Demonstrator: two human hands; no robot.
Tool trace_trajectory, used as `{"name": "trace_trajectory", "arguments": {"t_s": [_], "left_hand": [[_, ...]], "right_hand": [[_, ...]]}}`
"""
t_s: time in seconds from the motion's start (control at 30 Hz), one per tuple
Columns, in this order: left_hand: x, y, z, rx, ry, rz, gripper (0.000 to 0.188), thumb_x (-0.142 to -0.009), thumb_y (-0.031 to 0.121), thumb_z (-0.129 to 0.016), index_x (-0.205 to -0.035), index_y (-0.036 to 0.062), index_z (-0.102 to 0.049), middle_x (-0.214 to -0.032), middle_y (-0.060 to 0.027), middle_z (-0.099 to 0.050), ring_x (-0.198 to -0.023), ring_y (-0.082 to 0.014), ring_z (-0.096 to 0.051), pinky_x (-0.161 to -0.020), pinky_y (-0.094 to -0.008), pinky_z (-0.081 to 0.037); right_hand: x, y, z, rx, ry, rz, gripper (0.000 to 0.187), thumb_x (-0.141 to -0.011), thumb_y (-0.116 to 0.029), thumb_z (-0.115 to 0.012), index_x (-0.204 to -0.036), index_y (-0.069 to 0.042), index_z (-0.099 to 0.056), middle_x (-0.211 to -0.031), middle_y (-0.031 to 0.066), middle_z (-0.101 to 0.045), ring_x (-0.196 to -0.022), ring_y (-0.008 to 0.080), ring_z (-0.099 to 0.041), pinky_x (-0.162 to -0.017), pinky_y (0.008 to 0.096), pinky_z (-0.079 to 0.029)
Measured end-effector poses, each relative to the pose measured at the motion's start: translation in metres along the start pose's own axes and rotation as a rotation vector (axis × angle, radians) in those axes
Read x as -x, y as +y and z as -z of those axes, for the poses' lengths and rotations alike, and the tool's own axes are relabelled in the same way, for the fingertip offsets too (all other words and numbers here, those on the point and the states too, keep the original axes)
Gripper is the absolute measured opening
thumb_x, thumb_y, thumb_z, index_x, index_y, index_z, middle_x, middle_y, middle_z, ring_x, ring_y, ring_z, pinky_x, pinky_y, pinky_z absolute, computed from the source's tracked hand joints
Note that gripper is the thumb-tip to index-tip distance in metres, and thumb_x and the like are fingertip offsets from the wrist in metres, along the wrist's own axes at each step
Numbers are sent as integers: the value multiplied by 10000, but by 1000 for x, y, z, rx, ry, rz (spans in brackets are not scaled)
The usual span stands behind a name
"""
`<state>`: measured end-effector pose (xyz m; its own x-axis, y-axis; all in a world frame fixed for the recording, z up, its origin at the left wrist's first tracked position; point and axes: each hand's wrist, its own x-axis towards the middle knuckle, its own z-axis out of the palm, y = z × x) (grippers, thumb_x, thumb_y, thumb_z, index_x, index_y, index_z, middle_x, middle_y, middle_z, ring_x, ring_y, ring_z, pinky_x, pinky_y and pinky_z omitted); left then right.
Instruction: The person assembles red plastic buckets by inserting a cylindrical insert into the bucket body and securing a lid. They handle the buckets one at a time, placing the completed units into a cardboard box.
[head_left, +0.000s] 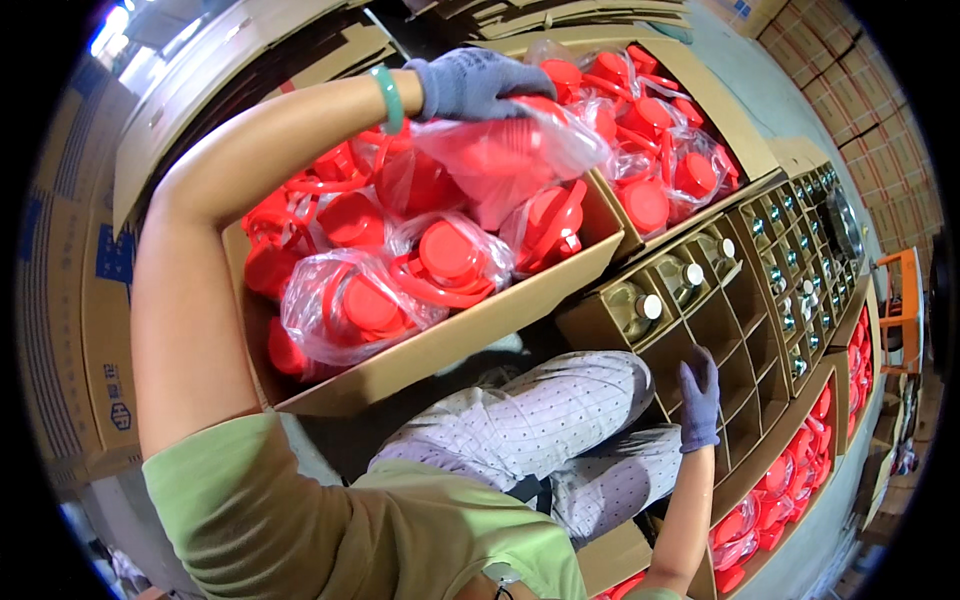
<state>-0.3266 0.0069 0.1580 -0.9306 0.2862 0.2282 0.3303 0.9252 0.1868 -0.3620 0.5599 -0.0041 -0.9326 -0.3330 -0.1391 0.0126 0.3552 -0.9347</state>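
My left hand (480, 88), in a grey-blue knitted glove, is closed on a red plastic flask in a clear bag (515, 150). It holds the flask above a large open carton (480, 338) of similar bagged red flasks (375, 300) with handles and round caps. The fingertips are partly hidden by the bag. My right hand (700, 400), gloved in purple-grey, is over a divided carton (735, 310), its fingers extended and apart beside the cardboard dividers. Several glass bottles with white caps (648, 307) stand in that carton's far-left row; other cells around my hand hold nothing.
Another carton of bagged red flasks (695, 175) stands behind. Further right is a divided carton of shiny bottles (800, 255). More red flasks (790, 480) fill cartons at lower right. Stacked cartons (860, 130) line the far wall, near an orange frame (900, 300). My knees are against the divided carton.
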Motion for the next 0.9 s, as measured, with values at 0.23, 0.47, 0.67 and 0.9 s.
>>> {"name": "trace_trajectory", "arguments": {"t_s": [0.23,0.47,0.67,0.9], "left_hand": [[-34,-45,-67,-103,-151,137,444,-866,340,-626,-1262,144,-584,-1166,-152,-650,-1073,-353,-622,-951,-431,-480],[66,-61,-144,-75,19,127,557,-837,336,-662,-1303,49,-559,-1292,-174,-591,-1203,-356,-555,-1030,-423,-442],[173,-94,-132,365,266,1280,577,-777,409,-712,-1207,36,-620,-1188,-176,-654,-1064,-354,-629,-914,-407,-499],[100,-16,-94,116,320,865,527,-812,291,-700,-1196,-49,-578,-998,-144,-692,-866,-211,-668,-829,-341,-530]], "right_hand": [[21,-15,-5,84,20,34,464,-908,-43,-642,-1350,-3,-504,-1408,110,-456,-1271,214,-486,-1076,338,-397],[60,44,47,46,118,-124,455,-913,-55,-625,-1349,-4,-506,-1381,112,-507,-1242,205,-501,-1069,324,-387],[76,41,46,-43,196,-146,449,-919,-68,-605,-1350,7,-504,-1354,103,-526,-1188,185,-521,-1056,308,-396],[64,19,0,79,29,-1,430,-923,-66,-602,-1340,-5,-519,-1404,135,-490,-1284,240,-489,-1087,337,-377]]}}
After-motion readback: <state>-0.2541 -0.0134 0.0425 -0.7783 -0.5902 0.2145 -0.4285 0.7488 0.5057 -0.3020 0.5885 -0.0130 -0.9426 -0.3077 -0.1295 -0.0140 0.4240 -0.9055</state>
